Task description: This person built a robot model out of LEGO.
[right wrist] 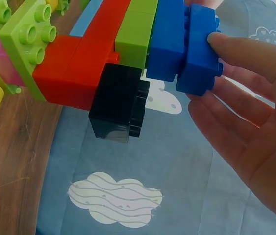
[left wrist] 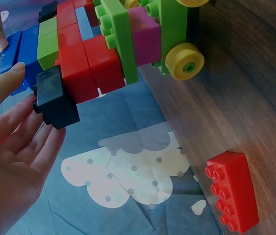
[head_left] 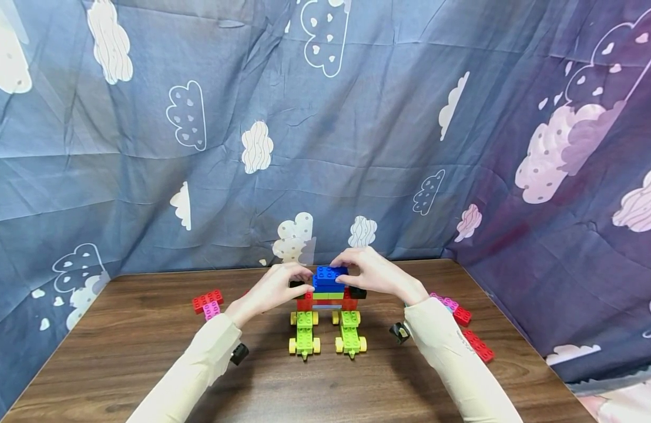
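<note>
A toy-brick build stands mid-table on two light-green wheeled bases (head_left: 304,338) with yellow wheels. Above them come red bricks (right wrist: 74,68), a light-green layer (right wrist: 135,34) and a lower blue brick (right wrist: 167,39). My right hand (head_left: 373,273) pinches an upper blue brick (right wrist: 199,54) between thumb and fingers; a narrow gap shows beneath part of it. At the build's left side, my left hand (head_left: 278,285) has its thumb against the lower blue brick and its fingers curled behind a black brick (left wrist: 57,95). Another black brick (right wrist: 115,98) sticks out on the right side.
Left of the build lie a red brick (head_left: 207,301) and a pink brick (head_left: 211,311). At the right are a red brick (head_left: 479,345) and a small red brick (head_left: 462,316) beside pink pieces. A patterned blue curtain (head_left: 146,194) hangs behind the wooden table (head_left: 304,393).
</note>
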`<action>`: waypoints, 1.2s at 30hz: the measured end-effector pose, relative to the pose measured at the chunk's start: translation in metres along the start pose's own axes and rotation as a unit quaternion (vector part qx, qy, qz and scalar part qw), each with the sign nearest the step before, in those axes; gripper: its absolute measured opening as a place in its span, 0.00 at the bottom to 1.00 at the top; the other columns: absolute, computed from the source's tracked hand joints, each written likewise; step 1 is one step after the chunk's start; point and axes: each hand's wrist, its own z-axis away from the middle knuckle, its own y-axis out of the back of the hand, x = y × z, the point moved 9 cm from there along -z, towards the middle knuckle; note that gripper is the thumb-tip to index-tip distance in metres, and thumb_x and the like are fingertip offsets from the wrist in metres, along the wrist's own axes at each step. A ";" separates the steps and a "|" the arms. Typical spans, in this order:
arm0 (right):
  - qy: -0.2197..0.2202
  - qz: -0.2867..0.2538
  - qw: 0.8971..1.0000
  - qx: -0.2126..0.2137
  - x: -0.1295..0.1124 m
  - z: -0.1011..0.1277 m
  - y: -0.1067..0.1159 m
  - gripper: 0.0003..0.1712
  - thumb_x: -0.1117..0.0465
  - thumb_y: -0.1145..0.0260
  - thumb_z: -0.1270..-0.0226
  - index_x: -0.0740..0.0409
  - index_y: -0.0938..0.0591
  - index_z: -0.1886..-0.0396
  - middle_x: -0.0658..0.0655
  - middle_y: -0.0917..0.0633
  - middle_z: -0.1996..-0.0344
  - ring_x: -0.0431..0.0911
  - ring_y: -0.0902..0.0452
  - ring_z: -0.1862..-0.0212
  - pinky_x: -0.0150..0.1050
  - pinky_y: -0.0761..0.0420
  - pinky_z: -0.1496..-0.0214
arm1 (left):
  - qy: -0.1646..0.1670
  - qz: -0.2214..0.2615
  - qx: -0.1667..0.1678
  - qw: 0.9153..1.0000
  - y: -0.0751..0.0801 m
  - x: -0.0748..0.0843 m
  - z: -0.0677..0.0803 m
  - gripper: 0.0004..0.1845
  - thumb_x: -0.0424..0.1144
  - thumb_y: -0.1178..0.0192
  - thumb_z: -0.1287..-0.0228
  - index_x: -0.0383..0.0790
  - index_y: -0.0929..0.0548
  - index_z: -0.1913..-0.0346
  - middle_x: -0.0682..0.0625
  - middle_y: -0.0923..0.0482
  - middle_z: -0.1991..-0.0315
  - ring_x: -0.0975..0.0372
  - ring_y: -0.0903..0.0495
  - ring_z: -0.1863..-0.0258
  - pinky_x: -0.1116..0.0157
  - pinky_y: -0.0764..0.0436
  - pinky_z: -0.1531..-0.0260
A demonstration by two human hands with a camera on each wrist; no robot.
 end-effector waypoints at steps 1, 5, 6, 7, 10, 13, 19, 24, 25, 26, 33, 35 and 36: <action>0.002 0.002 1.000 0.001 0.000 0.000 0.000 0.15 0.59 0.29 0.37 0.57 0.15 0.51 0.54 0.12 0.56 0.43 0.18 0.57 0.38 0.16 0.50 | -0.002 0.001 0.002 1.000 0.001 0.000 0.000 0.16 0.43 0.33 0.37 0.39 0.15 0.50 0.47 0.14 0.54 0.57 0.15 0.55 0.59 0.16 0.50; 0.003 0.007 1.000 0.002 0.002 -0.002 -0.002 0.14 0.59 0.29 0.36 0.57 0.14 0.52 0.54 0.11 0.57 0.43 0.17 0.58 0.38 0.16 0.51 | -0.008 0.002 0.010 1.000 0.005 0.002 0.000 0.16 0.43 0.32 0.37 0.39 0.15 0.50 0.46 0.14 0.54 0.57 0.15 0.55 0.59 0.16 0.49; 0.003 0.007 1.000 0.002 0.003 -0.002 -0.002 0.14 0.59 0.29 0.36 0.58 0.14 0.52 0.54 0.11 0.57 0.43 0.17 0.58 0.38 0.16 0.51 | -0.008 0.002 0.013 1.000 0.006 0.003 0.000 0.16 0.43 0.32 0.37 0.39 0.15 0.49 0.46 0.14 0.54 0.57 0.15 0.54 0.58 0.16 0.49; 0.001 0.006 1.000 0.002 0.003 -0.003 -0.002 0.14 0.58 0.29 0.36 0.57 0.14 0.52 0.54 0.11 0.57 0.43 0.17 0.57 0.38 0.16 0.51 | -0.006 0.002 0.014 1.000 0.007 0.003 0.000 0.17 0.43 0.32 0.37 0.39 0.15 0.49 0.46 0.15 0.54 0.57 0.16 0.54 0.58 0.16 0.48; 0.000 0.003 1.000 0.002 0.003 -0.004 -0.003 0.15 0.59 0.29 0.37 0.58 0.14 0.52 0.54 0.11 0.57 0.43 0.17 0.57 0.38 0.16 0.50 | -0.003 0.002 0.018 1.000 0.009 0.004 -0.001 0.17 0.44 0.33 0.37 0.39 0.15 0.49 0.46 0.15 0.53 0.57 0.16 0.54 0.57 0.17 0.48; 0.002 0.003 1.000 0.002 0.001 -0.005 -0.002 0.15 0.59 0.28 0.37 0.59 0.14 0.52 0.55 0.11 0.57 0.45 0.16 0.57 0.39 0.15 0.50 | -0.006 0.002 0.021 1.000 0.009 0.004 -0.003 0.18 0.45 0.33 0.36 0.39 0.16 0.48 0.46 0.15 0.52 0.57 0.16 0.53 0.57 0.17 0.48; 0.001 0.006 1.000 0.003 -0.001 -0.006 -0.002 0.15 0.59 0.28 0.37 0.59 0.14 0.52 0.55 0.11 0.57 0.45 0.16 0.57 0.44 0.15 0.50 | -0.025 0.004 0.031 0.999 0.013 0.009 -0.007 0.17 0.44 0.35 0.34 0.38 0.15 0.48 0.47 0.14 0.54 0.58 0.17 0.54 0.57 0.17 0.48; 0.000 -0.002 1.000 -0.001 0.000 -0.002 -0.002 0.16 0.57 0.30 0.35 0.58 0.15 0.50 0.54 0.12 0.56 0.43 0.17 0.56 0.42 0.16 0.49 | -0.026 0.003 0.027 0.999 0.012 0.009 -0.008 0.16 0.44 0.35 0.34 0.38 0.15 0.48 0.47 0.14 0.54 0.58 0.17 0.54 0.58 0.17 0.49; -0.004 -0.003 1.000 0.000 0.001 -0.001 -0.001 0.16 0.56 0.30 0.34 0.58 0.15 0.49 0.53 0.12 0.56 0.43 0.17 0.56 0.41 0.16 0.48 | -0.026 0.003 0.026 0.999 0.012 0.009 -0.008 0.16 0.44 0.35 0.34 0.38 0.15 0.48 0.47 0.14 0.54 0.58 0.17 0.55 0.58 0.17 0.49; -0.009 -0.004 1.000 0.003 0.003 0.001 0.000 0.16 0.55 0.31 0.34 0.57 0.15 0.49 0.53 0.12 0.55 0.43 0.17 0.55 0.41 0.16 0.48 | -0.026 0.003 0.026 0.999 0.012 0.009 -0.008 0.16 0.44 0.35 0.34 0.39 0.15 0.48 0.47 0.14 0.55 0.58 0.17 0.55 0.58 0.17 0.49; -0.030 -0.012 0.999 0.013 0.013 0.012 0.003 0.14 0.56 0.32 0.33 0.58 0.14 0.51 0.53 0.11 0.58 0.43 0.16 0.56 0.42 0.16 0.48 | -0.032 0.009 0.027 0.999 0.013 0.012 -0.008 0.16 0.45 0.36 0.33 0.39 0.15 0.49 0.49 0.15 0.57 0.60 0.17 0.56 0.61 0.17 0.51; -0.025 -0.013 1.000 0.014 0.012 0.012 0.002 0.14 0.57 0.32 0.33 0.59 0.14 0.52 0.54 0.11 0.59 0.44 0.16 0.57 0.42 0.16 0.48 | -0.029 0.011 0.026 0.999 0.013 0.011 -0.008 0.16 0.45 0.36 0.33 0.39 0.15 0.49 0.49 0.15 0.57 0.60 0.17 0.57 0.61 0.16 0.51; -0.024 -0.013 1.000 0.015 0.012 0.012 0.003 0.14 0.57 0.32 0.33 0.59 0.14 0.52 0.54 0.11 0.59 0.44 0.16 0.57 0.42 0.16 0.49 | -0.028 0.013 0.025 0.999 0.012 0.011 -0.008 0.15 0.44 0.36 0.33 0.39 0.15 0.49 0.49 0.15 0.57 0.60 0.17 0.56 0.61 0.16 0.51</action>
